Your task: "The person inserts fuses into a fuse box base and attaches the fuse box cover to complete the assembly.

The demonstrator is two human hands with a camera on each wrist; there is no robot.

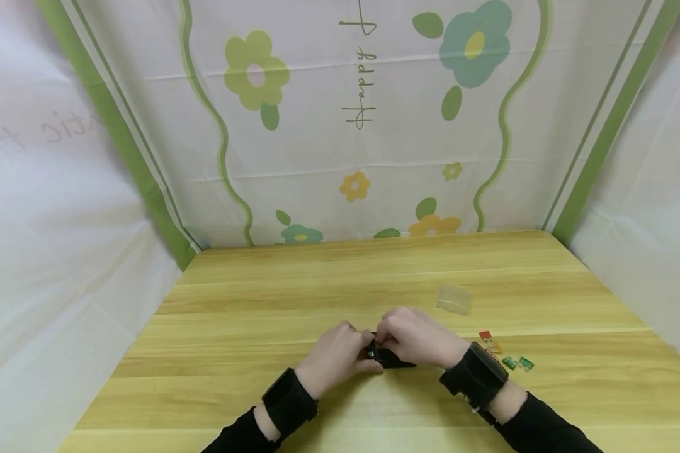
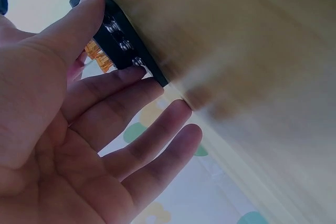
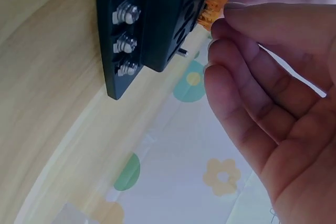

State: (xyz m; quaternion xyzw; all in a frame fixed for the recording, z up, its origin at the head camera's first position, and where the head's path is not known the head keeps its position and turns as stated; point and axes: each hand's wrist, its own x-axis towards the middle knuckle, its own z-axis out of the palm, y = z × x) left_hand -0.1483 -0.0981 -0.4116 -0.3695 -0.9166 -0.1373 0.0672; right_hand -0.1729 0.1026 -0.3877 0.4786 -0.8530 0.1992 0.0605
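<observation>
A black fuse block [image 1: 395, 360] with a row of metal screw terminals [image 3: 126, 43] stands on the wooden table. My left hand [image 1: 335, 355] holds it at its left end, thumb on one side and fingertips on the other; the last two fingers extend past it. Over the block, my right hand [image 1: 416, 336] pinches an orange blade fuse [image 3: 214, 8] between thumb and fingers. The fuse is at the block's top face; how deep it sits cannot be told. Orange also shows beside the block in the left wrist view, where a fuse [image 2: 98, 56] is partly covered by the thumb.
Right of the hands lie loose coloured fuses: a red one [image 1: 485, 336], a green one [image 1: 509, 362] and another green one [image 1: 526, 363], with orange beside them. Farther back is a clear plastic cover [image 1: 454, 300]. Patterned curtains [image 1: 311, 145] enclose the table [image 1: 249, 289].
</observation>
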